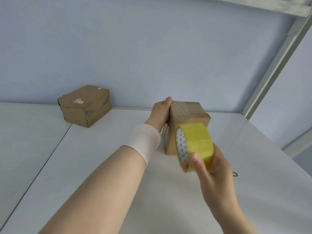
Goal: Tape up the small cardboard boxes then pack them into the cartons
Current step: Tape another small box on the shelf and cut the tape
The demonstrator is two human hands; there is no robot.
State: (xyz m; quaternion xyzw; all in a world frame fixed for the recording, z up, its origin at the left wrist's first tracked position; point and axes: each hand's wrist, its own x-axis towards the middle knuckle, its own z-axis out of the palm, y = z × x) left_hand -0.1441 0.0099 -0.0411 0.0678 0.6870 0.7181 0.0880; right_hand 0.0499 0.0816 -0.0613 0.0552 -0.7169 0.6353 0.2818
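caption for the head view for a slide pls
Left hand holds a box while the right hand grips a yellow tape roll at its near side.

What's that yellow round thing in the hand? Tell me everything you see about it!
It is a roll of tape, yellow and shiny, wound on a white core with printed marks. It stands on edge in the air, just in front of the small cardboard box. The right hand grips it from below, thumb on its yellow outer face. A clear strip seems to run from it up over the box top.
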